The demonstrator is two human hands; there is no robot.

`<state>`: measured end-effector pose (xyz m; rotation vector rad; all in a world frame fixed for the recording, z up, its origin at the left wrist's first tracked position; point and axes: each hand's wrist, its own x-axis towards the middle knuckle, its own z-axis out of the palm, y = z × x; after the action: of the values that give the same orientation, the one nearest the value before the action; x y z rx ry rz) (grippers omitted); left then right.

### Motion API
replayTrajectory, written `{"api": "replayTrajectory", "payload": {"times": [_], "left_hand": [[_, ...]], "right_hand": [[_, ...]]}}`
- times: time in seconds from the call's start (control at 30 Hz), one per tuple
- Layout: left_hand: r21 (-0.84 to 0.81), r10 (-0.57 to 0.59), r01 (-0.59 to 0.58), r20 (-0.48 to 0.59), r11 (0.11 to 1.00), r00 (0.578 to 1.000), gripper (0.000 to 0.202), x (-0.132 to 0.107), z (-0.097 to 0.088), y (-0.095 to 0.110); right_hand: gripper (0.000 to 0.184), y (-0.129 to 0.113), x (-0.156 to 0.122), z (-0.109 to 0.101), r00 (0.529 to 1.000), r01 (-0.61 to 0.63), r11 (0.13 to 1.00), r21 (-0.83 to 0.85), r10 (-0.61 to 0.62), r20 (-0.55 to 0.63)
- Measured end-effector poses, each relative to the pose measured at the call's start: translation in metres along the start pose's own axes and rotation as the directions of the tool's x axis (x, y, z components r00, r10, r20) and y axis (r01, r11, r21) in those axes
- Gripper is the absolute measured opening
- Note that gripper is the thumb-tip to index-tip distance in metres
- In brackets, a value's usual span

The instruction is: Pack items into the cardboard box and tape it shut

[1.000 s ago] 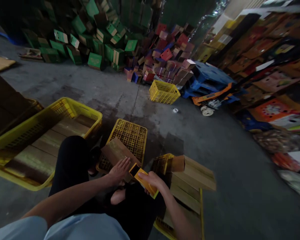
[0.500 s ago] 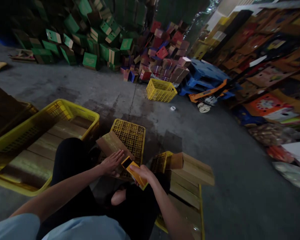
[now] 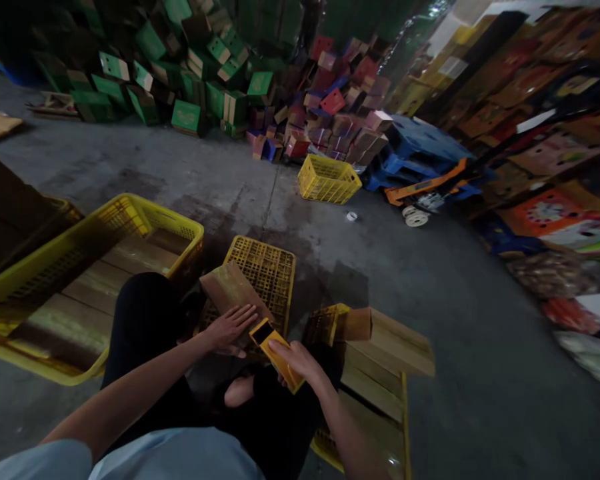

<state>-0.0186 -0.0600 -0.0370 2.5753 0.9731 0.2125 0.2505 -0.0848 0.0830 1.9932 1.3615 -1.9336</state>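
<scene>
Brown cardboard piece (image 3: 227, 290) is laid on upturned yellow crate (image 3: 267, 267), near centre, probably as a work surface. It is pinned under the left hand (image 3: 233, 327), palm flat and fingers spread. Yellow box-shaped item (image 3: 273, 347) is gripped in the right hand (image 3: 300, 360), dark end towards the cardboard. 1 cardboard stack (image 3: 387, 350) lies near right.

Right hand (image 3: 300, 360) with yellow box (image 3: 277, 353) sits lower and further right than half a second ago. Left hand (image 3: 233, 327) shifts slightly on brown cardboard (image 3: 227, 287), fingers more spread. View wobbles.
</scene>
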Motion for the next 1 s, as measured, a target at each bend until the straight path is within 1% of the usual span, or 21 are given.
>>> {"api": "replayTrajectory", "payload": {"times": [0.13,0.23,0.3,0.4,0.5,0.6,0.73,0.87,1.0], "left_hand": [[0.025,0.007,-0.007,-0.023,1.0,1.0,0.121,0.0,0.002,0.0],[0.074,0.001,0.002,-0.038,0.997,0.999,0.119,0.0,0.004,0.003],[0.126,0.004,0.003,-0.06,0.992,0.998,0.114,0.0,0.006,0.006],[0.184,0.081,-0.068,-0.068,0.981,0.994,0.101,0.001,0.008,0.011],[0.19,0.153,-0.14,-0.055,0.972,0.987,0.096,0.001,0.01,0.012],[0.18,0.148,-0.135,-0.06,0.974,0.987,0.097,0.001,0.012,0.011],[0.187,0.125,-0.116,-0.041,0.975,0.991,0.101,0.001,0.014,0.01],[0.194,0.108,-0.101,-0.026,0.976,0.994,0.1,0.002,0.016,0.008],[0.192,0.109,-0.102,-0.027,0.976,0.994,0.097,0.002,0.019,0.006]], "right_hand": [[0.055,0.01,-0.011,-0.003,1.0,-0.028,0.999,0.018,0.028,-0.009],[0.054,0.015,-0.009,-0.001,0.999,-0.037,0.999,0.021,0.037,-0.006],[0.053,0.019,-0.005,0.002,0.999,-0.039,0.999,0.022,0.04,-0.013],[0.054,0.023,0.002,0.005,0.999,-0.047,0.999,0.026,0.048,-0.021],[0.052,0.025,0.006,0.005,0.999,-0.049,0.998,0.028,0.049,-0.017],[0.051,0.026,0.006,0.004,0.999,-0.038,0.999,0.029,0.038,-0.009],[0.053,0.03,-0.002,0.002,1.0,-0.017,0.999,0.033,0.016,0.01],[0.055,0.041,-0.009,-0.003,0.999,-0.028,0.999,0.023,0.027,0.017],[0.054,0.047,-0.01,-0.005,0.998,-0.049,0.998,0.035,0.048,0.028]]}}
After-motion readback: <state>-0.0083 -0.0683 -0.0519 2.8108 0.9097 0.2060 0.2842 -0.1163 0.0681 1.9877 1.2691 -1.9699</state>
